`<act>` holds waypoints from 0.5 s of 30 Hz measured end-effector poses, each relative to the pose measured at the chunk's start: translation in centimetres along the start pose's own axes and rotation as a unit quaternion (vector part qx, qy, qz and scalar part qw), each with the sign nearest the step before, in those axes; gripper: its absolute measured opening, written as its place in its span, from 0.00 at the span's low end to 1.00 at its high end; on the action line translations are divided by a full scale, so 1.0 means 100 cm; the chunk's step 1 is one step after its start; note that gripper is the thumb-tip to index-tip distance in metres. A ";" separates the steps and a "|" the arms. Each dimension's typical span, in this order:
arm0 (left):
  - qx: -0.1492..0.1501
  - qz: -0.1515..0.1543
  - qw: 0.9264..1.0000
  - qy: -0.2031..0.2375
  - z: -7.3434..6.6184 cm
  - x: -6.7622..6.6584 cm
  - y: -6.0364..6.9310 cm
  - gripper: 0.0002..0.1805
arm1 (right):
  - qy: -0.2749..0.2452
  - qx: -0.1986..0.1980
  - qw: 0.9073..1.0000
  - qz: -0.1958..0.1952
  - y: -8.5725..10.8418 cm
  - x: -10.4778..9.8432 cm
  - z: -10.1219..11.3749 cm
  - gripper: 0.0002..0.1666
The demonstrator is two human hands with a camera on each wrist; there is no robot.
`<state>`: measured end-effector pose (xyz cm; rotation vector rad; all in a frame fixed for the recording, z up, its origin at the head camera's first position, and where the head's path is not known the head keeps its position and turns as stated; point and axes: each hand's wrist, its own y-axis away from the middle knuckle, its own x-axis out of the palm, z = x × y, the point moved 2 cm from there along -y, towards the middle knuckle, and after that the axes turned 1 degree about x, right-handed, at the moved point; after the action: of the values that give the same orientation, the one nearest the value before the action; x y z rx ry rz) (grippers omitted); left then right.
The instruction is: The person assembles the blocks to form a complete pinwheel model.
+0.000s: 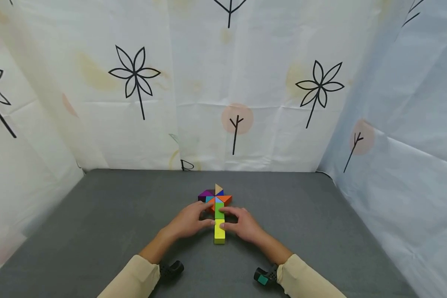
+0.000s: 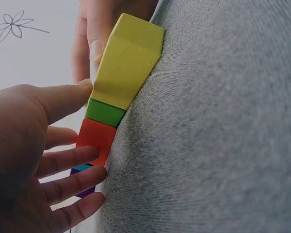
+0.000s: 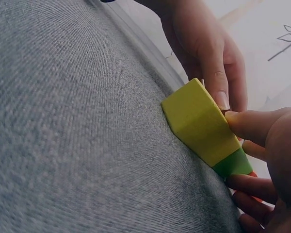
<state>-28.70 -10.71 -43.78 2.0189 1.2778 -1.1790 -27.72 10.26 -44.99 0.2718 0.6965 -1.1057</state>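
A yellow block (image 1: pixel 219 235) and a green block (image 1: pixel 219 213) lie end to end in a line on the grey table. Beyond them sits a cluster of triangular blocks: purple (image 1: pixel 206 193), tan (image 1: pixel 218 190), orange (image 1: pixel 225 199) and some blue ones. My left hand (image 1: pixel 189 221) touches the line from the left, its thumb at the yellow block and its fingers stretched along the orange block (image 2: pixel 98 136). From the right, my right hand (image 1: pixel 246 225) rests its thumb on the yellow block and its fingertips by the green block (image 3: pixel 233 163). Part of the cluster is hidden behind my left fingers.
White fabric walls (image 1: pixel 201 82) printed with flowers and trees rise behind and on both sides of the grey table (image 1: pixel 134 194). A dark wrist device (image 1: pixel 172 269) sits at my left cuff, another (image 1: pixel 265 275) at my right.
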 end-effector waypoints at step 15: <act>0.002 0.005 1.000 0.010 0.000 -0.001 0.000 0.38 | 0.003 -0.003 1.000 0.003 0.000 0.000 0.001 0.28</act>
<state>-28.76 -10.79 -43.69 2.0428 1.2743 -1.1614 -27.71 10.22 -44.88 0.2713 0.7051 -1.0977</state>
